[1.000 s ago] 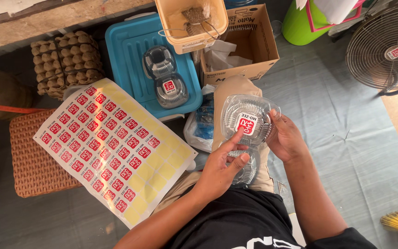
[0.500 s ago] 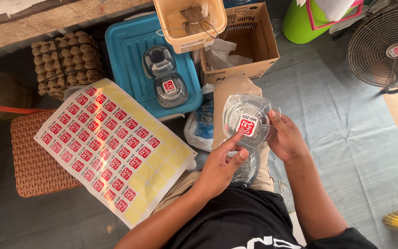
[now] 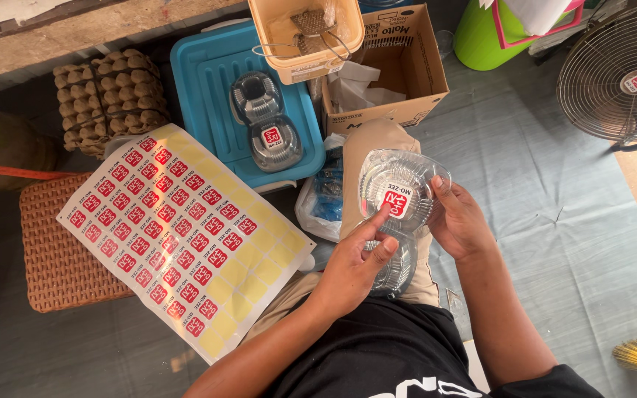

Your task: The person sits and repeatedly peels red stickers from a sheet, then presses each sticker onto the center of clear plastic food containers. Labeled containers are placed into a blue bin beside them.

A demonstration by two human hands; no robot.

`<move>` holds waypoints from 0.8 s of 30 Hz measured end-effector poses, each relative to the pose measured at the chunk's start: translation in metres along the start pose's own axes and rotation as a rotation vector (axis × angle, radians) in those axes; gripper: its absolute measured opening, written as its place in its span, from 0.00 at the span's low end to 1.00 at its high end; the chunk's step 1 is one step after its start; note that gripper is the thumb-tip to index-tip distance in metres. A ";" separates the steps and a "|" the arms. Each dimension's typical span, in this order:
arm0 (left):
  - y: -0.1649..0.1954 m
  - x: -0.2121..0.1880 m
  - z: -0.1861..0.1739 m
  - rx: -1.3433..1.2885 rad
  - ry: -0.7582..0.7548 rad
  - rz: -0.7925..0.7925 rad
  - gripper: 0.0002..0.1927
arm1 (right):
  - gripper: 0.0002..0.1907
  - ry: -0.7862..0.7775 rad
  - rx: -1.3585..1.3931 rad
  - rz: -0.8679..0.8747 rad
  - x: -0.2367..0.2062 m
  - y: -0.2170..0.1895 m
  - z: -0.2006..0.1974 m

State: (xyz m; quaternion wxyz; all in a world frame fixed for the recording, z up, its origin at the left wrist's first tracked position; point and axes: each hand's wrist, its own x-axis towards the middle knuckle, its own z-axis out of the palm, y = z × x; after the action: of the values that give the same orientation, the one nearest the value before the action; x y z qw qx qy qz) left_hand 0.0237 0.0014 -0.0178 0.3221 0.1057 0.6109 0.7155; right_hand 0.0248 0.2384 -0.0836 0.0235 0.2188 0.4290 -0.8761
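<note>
A clear plastic clamshell container (image 3: 401, 191) stands open over my lap, with a red and white sticker (image 3: 396, 203) on its lid. My right hand (image 3: 460, 221) holds the lid's right edge. My left hand (image 3: 355, 262) grips the lower half of the container, and its forefinger presses on the sticker. A yellow sheet of red stickers (image 3: 186, 228) lies to my left, part of it bare.
A stack of labelled clear containers (image 3: 267, 121) lies on a blue bin lid (image 3: 215, 81). Behind stand a cardboard box (image 3: 407, 66), a beige bucket (image 3: 307, 37), egg trays (image 3: 105, 96), a woven stool (image 3: 60, 258), a green bin (image 3: 492, 37) and a floor fan (image 3: 621, 74).
My left forefinger has moved up onto the sticker on the lid. The container and my right hand have hardly moved.
</note>
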 end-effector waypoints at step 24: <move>0.016 -0.005 -0.002 0.260 0.024 0.100 0.42 | 0.16 -0.054 -0.035 -0.019 -0.004 0.001 0.001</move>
State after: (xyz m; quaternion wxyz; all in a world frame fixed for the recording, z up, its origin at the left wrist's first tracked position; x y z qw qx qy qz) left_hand 0.0211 -0.0038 -0.0023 0.2625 0.1683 0.6960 0.6468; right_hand 0.0280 0.2363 -0.0824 0.0304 0.1906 0.4454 -0.8743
